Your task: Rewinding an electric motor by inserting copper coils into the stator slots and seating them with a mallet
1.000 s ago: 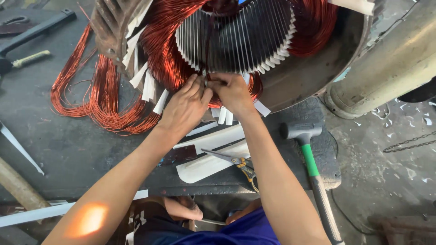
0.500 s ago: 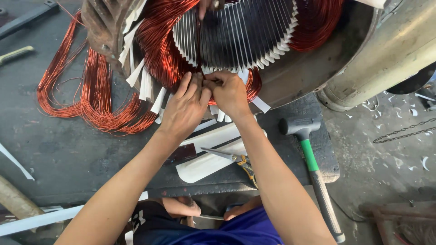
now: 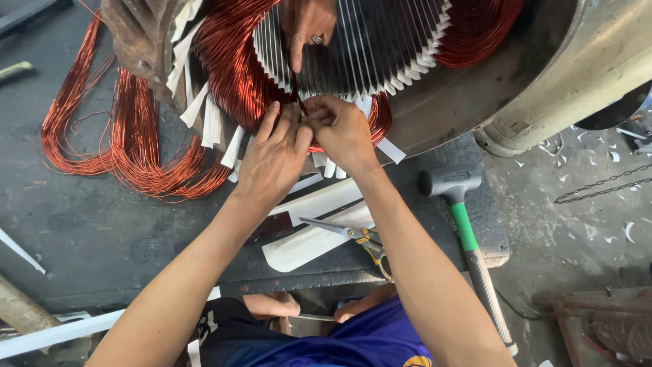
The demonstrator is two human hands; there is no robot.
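A large motor stator point(image 3: 475, 75) lies on its side, its slots lined with white insulation paper point(image 3: 380, 75). Copper wire coils point(image 3: 234, 71) bulge from its near rim. My left hand point(image 3: 275, 153) and my right hand point(image 3: 343, 129) meet at the rim, fingertips pinching copper strands at one slot. Both hands press against the winding there. Another person's hand point(image 3: 309, 27), wearing a ring, reaches in from the top and points a finger down at the same slot.
Loose copper coil loops point(image 3: 115, 146) trail left on the dark bench. Scissors point(image 3: 356, 238) lie on white paper strips point(image 3: 319, 224) below my hands. A rubber mallet with a green handle point(image 3: 465, 228) rests at the bench's right edge. A chain point(image 3: 601, 183) lies on the floor.
The view has shifted closer and lower on the stator. The other person's ringed hand has come into sight above. My hands stay at the same slot.
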